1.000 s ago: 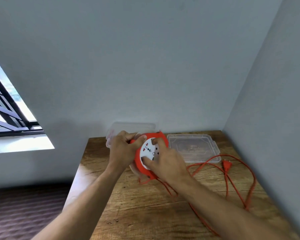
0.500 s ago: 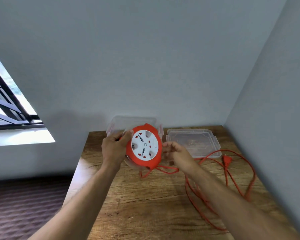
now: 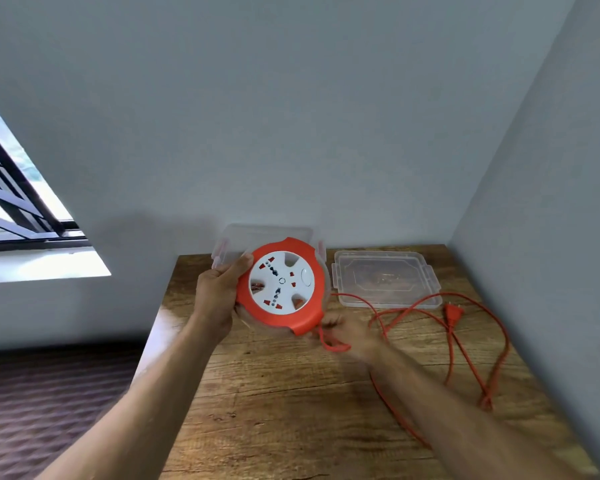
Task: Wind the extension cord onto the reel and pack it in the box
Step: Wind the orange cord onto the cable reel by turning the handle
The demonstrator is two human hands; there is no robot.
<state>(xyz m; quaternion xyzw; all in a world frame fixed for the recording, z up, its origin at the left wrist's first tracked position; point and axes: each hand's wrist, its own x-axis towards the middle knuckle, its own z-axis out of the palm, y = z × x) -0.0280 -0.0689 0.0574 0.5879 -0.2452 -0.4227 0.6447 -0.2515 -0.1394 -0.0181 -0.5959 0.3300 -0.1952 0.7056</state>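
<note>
Round orange-and-white plastic cord reel (image 3: 282,286): rigid, seemingly light, clamped by rim in left hand (image 3: 219,296); limp orange cord (image 3: 465,344) pinched in blurred right hand (image 3: 343,332).

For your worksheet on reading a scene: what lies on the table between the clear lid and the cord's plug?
In the head view, only one loop of the orange cord crosses bare wood between the clear lid and the plug.
</note>
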